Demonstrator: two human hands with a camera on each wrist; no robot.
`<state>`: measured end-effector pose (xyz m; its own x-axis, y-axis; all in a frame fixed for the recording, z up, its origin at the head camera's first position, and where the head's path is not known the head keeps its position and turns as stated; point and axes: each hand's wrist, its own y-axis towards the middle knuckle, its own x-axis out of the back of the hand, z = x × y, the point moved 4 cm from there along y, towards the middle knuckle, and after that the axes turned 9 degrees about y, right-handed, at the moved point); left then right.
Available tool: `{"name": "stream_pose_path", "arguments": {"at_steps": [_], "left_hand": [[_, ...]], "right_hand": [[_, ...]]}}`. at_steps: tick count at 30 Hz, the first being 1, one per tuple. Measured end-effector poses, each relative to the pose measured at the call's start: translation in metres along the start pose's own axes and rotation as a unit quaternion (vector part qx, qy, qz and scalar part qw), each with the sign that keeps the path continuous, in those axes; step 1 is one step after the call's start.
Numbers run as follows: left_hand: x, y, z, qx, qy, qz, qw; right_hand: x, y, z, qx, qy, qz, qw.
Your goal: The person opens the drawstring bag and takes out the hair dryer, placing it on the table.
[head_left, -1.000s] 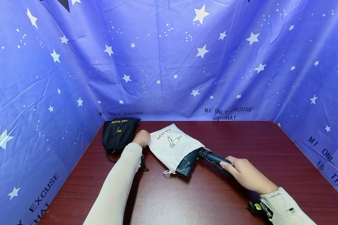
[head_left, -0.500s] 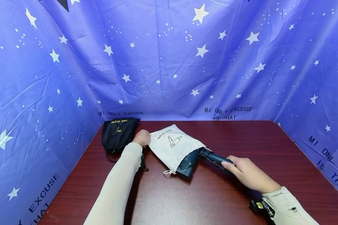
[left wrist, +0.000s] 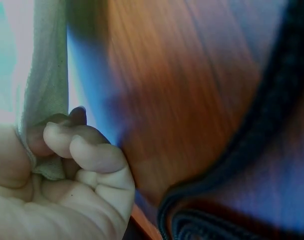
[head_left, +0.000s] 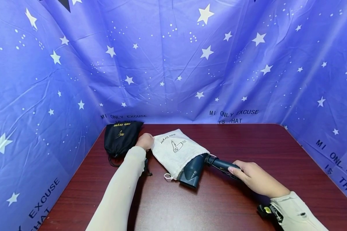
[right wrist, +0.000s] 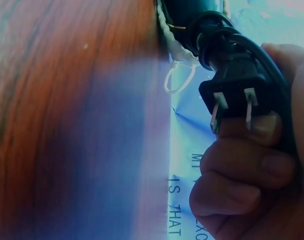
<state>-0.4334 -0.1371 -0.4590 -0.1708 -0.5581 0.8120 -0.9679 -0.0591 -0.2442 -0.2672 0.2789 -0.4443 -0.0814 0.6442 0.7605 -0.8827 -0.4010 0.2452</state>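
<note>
A dark blue hair dryer [head_left: 193,171] lies partly inside a white drawstring bag [head_left: 177,150] printed "Hair Dryer"; its nozzle and handle stick out of the mouth, the rest is hidden. My right hand [head_left: 255,179] grips the handle [head_left: 222,165]. The right wrist view shows those fingers curled round it, with the cord wound about the handle and a two-pin plug [right wrist: 236,90] by the fingers. At the bag's closed left corner, my left hand [head_left: 145,141] pinches the cloth [left wrist: 47,95] between curled fingers and thumb.
A black drawstring bag [head_left: 122,138], also printed "Hair Dryer", lies left of my left hand, its black cord [left wrist: 251,115] trailing on the wooden table [head_left: 248,138]. A blue star-patterned curtain [head_left: 167,64] hangs round the back and sides.
More of the hair dryer's nozzle shows out of the white bag, which has slid slightly down and left. My right hand has shifted a little to the right; the left stays nearly still.
</note>
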Motion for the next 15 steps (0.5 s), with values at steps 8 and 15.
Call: {"name": "stream_pose_path", "arguments": {"at_steps": [8,15], "left_hand": [[-0.0008,-0.0042,-0.0022,-0.012,0.015,-0.007,0.9998],[-0.0017,-0.0066,-0.0049,-0.014,0.009,-0.006,0.9999]], "right_hand": [[-0.0026,0.0001,0.0001,0.008,0.006,-0.006,0.9999],[-0.0056,0.0001,0.0005,0.014,0.019,0.0,0.9997]]}}
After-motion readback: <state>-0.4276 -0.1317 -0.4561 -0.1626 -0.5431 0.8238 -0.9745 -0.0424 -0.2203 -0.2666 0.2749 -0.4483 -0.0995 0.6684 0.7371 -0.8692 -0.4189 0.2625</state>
